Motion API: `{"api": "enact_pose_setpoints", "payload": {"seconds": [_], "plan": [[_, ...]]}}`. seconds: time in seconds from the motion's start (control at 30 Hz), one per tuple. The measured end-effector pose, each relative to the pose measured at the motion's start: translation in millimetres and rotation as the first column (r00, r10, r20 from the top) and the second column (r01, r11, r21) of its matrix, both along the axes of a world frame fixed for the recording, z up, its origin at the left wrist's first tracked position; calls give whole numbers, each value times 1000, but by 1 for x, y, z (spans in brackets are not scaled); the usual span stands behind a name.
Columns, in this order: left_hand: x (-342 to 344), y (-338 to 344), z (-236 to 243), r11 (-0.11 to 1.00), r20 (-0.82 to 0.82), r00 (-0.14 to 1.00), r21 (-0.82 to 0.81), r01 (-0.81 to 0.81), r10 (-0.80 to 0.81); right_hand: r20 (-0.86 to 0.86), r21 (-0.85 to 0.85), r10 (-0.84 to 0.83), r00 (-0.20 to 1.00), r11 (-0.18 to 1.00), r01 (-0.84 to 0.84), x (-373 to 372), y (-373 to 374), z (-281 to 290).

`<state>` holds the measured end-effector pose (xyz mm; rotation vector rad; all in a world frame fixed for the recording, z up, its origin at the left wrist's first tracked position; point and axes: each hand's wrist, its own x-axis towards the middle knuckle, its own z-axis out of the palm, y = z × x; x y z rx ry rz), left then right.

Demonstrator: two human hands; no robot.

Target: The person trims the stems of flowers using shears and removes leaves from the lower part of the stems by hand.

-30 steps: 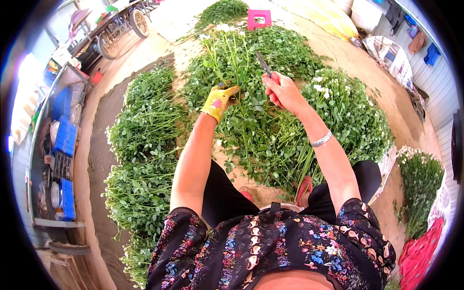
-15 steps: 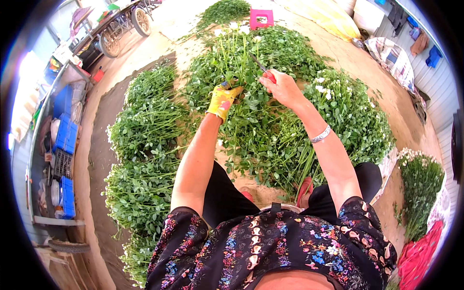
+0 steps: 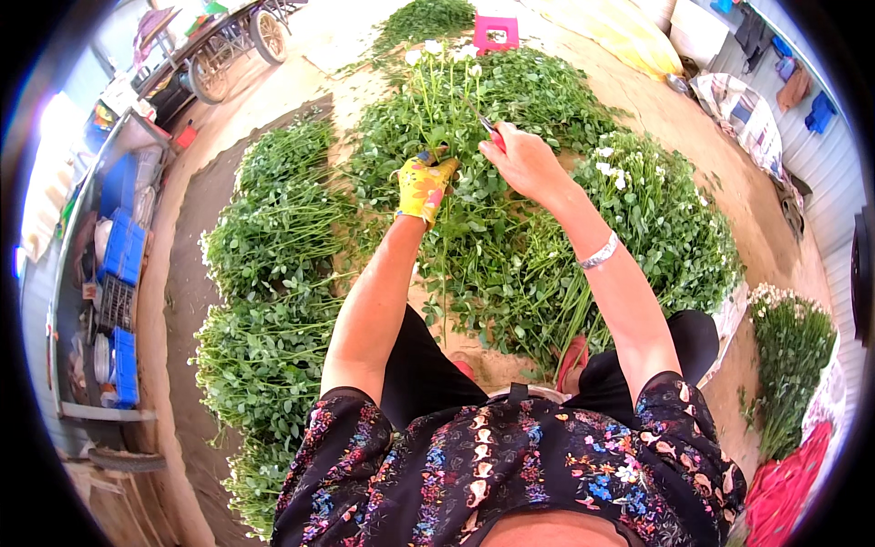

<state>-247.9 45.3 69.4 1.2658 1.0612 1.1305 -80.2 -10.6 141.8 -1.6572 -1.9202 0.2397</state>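
My left hand (image 3: pixel 425 187), in a yellow patterned glove, is closed around a few upright long green stems with white flower heads (image 3: pixel 443 53), near the middle of the view. My right hand (image 3: pixel 522 162), bare, grips a red-handled cutting tool (image 3: pixel 497 137), its dark blade angled up and left beside the held stems. My right fingers are close to my left thumb; whether they also touch a stem is hard to tell. Below both hands lies a large heap of leafy cut stems (image 3: pixel 510 264).
More stem piles lie along the left (image 3: pixel 255 356) and right (image 3: pixel 665 228). A separate bundle (image 3: pixel 788 356) stands at far right. A pink stool (image 3: pixel 495 25) is at the back. A wheeled cart (image 3: pixel 205 50) and blue crates (image 3: pixel 123 246) line the left wall.
My right hand with the tool has moved down and left, nearer my left hand. My left hand has shifted slightly right, and the held flower heads with it.
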Motion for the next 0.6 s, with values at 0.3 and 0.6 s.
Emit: {"api": "enact_pose_setpoints", "payload": {"seconds": [0.3,0.6], "plan": [[3,-2,-3,999,-11,1000,41,8,-8,118,-57,-92,989,993,99,-16,30,11],[4,-1,-4,1000,-4,1000,10,-14,14,161,-16,-64,985,998,67,-14,25,11]]}}
